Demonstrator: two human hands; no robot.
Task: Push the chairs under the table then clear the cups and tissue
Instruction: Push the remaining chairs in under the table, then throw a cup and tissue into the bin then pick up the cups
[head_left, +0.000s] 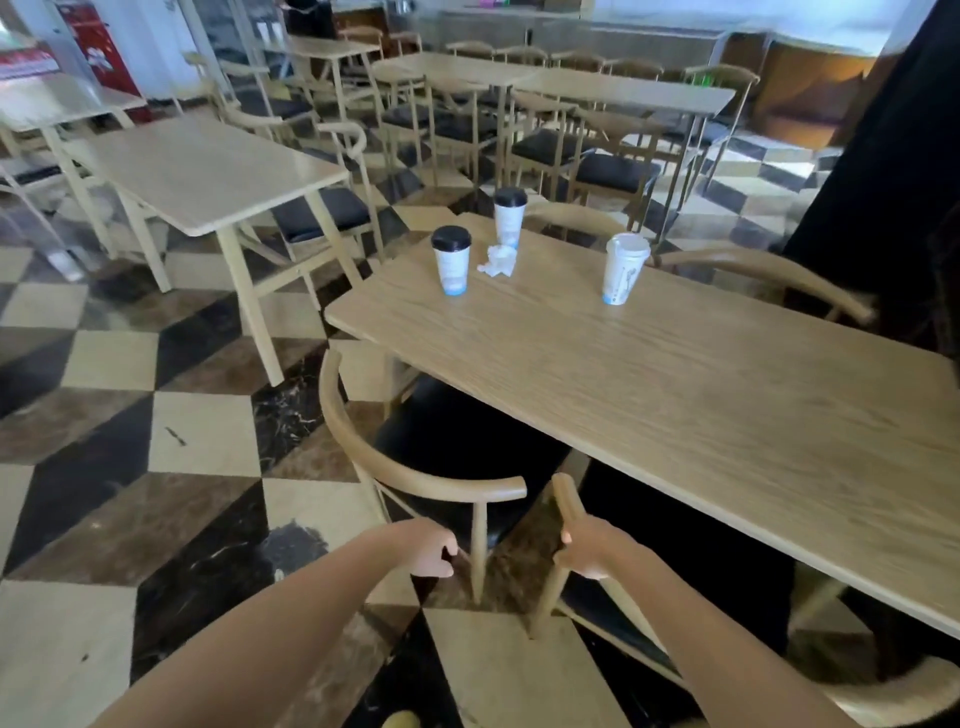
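Observation:
A light wooden table (675, 395) fills the right half of the head view. At its far end stand three paper cups: two with black lids (451, 262) (509, 215) and one with a white lid (623, 270). A crumpled white tissue (498, 261) lies between the black-lidded cups. On the near side, a wooden chair with a black seat (410, 475) sits partly under the table. My left hand (431, 548) is closed around the back of this chair's seat edge. My right hand (584, 548) grips the armrest end of a second chair (566, 506) just to the right.
Two more chairs (769, 275) stand on the table's far side. Another table (208, 171) with chairs is to the left across a checkered floor aisle (156, 441). Rows of tables and chairs fill the back. A dark curtain or pillar (883, 182) rises at the right.

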